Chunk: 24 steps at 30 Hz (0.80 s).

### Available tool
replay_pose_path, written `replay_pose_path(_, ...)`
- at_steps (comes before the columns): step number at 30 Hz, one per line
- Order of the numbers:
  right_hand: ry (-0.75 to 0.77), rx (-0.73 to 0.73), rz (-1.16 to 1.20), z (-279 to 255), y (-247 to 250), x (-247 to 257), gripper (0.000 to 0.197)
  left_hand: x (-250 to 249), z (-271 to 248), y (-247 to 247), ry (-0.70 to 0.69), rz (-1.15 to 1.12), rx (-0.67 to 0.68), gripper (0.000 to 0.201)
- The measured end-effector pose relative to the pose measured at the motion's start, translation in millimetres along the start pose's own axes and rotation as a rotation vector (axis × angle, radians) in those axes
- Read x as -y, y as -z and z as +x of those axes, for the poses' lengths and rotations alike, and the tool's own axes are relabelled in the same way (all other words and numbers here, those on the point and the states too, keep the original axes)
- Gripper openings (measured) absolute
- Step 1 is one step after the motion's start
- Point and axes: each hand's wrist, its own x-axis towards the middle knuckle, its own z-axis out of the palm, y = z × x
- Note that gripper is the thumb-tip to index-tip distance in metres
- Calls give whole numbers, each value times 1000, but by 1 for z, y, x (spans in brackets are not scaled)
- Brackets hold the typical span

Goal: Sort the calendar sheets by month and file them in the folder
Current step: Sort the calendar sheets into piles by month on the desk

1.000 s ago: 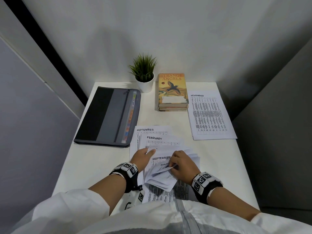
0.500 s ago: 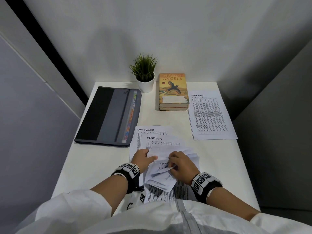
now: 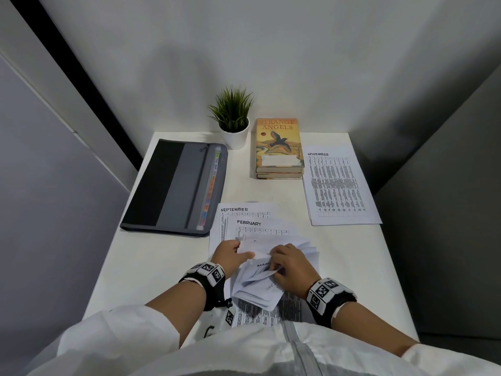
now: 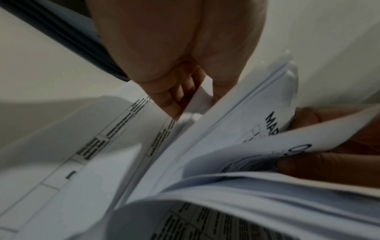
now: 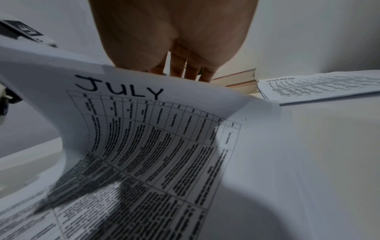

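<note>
A loose pile of calendar sheets [image 3: 306,251] lies on the white table [image 3: 151,267] in front of me. SEPTEMBER [image 3: 244,210] and FEBRUARY [image 3: 257,226] sheets fan out at its far side. My left hand [image 3: 230,255] pinches a sheet's left edge between thumb and fingers [image 4: 174,97]. My right hand [image 3: 291,270] curls round several sheets bent up toward me; a sheet headed MAR [image 3: 261,265] shows between the hands. A JULY sheet [image 5: 154,138] arches under the right wrist. The grey zip folder [image 3: 176,185] lies shut at the left. A NOVEMBER sheet [image 3: 339,185] lies apart at the right.
Two stacked books [image 3: 279,147] and a small potted plant [image 3: 233,115] stand at the table's back against the wall. Grey partition walls close in both sides. The table's front edge runs under my white sleeves.
The second SEPTEMBER sheet seen between my hands a second ago is now covered by other sheets. My left thumb has slid a little right over the sheets. The right hand has barely moved.
</note>
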Motion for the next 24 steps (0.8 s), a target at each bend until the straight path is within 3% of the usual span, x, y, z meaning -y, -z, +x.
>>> replay_pose_path(2,4,-16,-29,0,1,1,6,-1,-1,0,-8,6,-7,27)
replay_pose_path(5,-14,-17,-17,-1,3,1,5,-2,-1,3,-26,116,-40,44)
replay_pose_path(9,-41,-5,41,-4,2,1,4,-3,-1,4,-52,156,-46,46)
replay_pose_path(15,-26,17,-10,-3,1,0,6,2,2,2,-28,27,-28,26)
replay_pose_path(19,-17,-2,-17,-3,1,1,6,-1,0,3,-28,90,-63,49)
replay_pose_path(24,-49,13,24,-6,1,0,7,-3,-1,5,-42,135,-46,49)
